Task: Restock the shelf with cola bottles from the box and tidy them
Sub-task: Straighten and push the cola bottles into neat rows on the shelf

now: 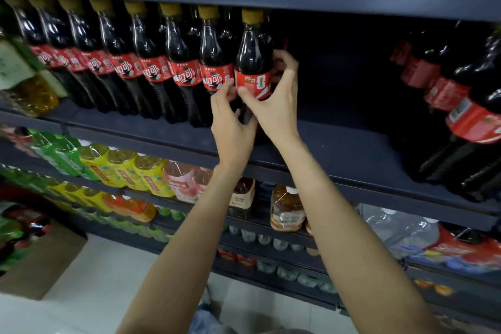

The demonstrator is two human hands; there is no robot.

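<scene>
A row of cola bottles [151,62] with gold caps and red labels lines the dark blue shelf [339,149]. The rightmost cola bottle [253,49] stands upright at the row's end. Both hands are on it. My left hand [230,122] pinches its lower label from the left. My right hand [276,97] wraps the label from the right, thumb in front, fingers behind. Its label faces differently from its neighbours' labels. A cardboard box [40,260] sits on the floor at lower left.
To the right of the held bottle the shelf is dark and bare up to the larger cola bottles [466,116] at far right. Lower shelves hold yellow, green and pink drinks [135,173], tea bottles [287,209] and water packs [401,233].
</scene>
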